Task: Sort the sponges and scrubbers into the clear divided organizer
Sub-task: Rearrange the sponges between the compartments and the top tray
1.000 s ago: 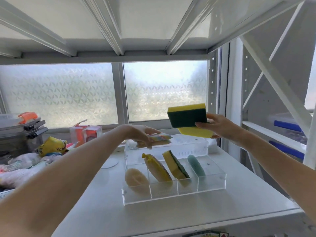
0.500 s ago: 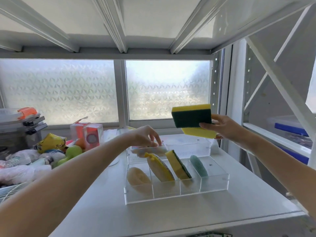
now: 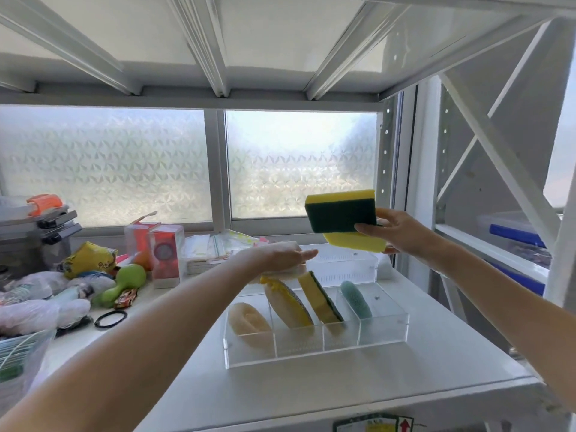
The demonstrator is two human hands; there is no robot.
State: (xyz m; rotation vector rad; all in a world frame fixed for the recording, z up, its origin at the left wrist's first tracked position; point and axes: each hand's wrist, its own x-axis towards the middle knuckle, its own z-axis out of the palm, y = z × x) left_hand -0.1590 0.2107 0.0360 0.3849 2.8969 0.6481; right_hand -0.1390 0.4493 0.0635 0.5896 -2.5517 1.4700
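The clear divided organizer (image 3: 384,333) stands on the white shelf. Its front row holds a tan sponge (image 3: 249,319), a yellow mesh scrubber (image 3: 288,304), a yellow-and-green sponge (image 3: 321,299) and a teal scrubber (image 3: 355,299), one per compartment. My left hand (image 3: 277,255) lies palm down, fingers straight, over the organizer's back left, on top of a pale sponge (image 3: 291,271) that it mostly hides. My right hand (image 3: 396,232) is raised above the back right corner, gripping two stacked yellow-and-green sponges (image 3: 341,215).
A white perforated tray (image 3: 346,263) sits just behind the organizer. Left of it lie plastic bags (image 3: 40,307), a green toy (image 3: 124,283), orange boxes (image 3: 162,254), a black ring (image 3: 110,318) and a wire basket (image 3: 18,353). Shelf posts (image 3: 561,244) stand at the right.
My left hand has lowered the striped sponge into the organizer's back left and flattened over it. My right hand has kept its two sponges up at almost the same spot.
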